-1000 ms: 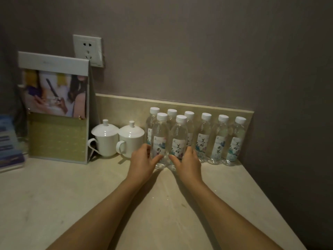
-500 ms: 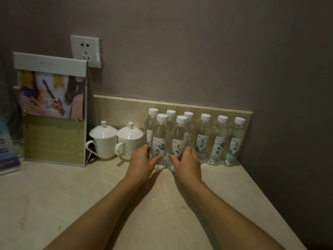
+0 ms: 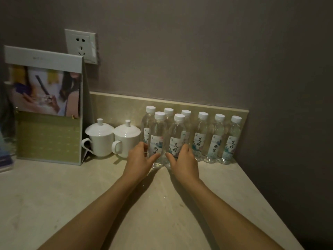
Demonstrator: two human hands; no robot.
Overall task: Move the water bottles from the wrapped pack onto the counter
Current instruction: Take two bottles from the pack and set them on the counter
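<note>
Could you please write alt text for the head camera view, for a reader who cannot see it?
Two bare hands, left and right, each hold one of two front bottles on a beige counter. Six more bottles line the backsplash, beside two lidded cups.

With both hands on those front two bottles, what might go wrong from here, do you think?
1. The left hand and right hand hold the two front bottles low down, so pushing could tip them into the back row.
2. The lidded cups stand close beside the left hand; a sideways nudge may knock them.
</note>
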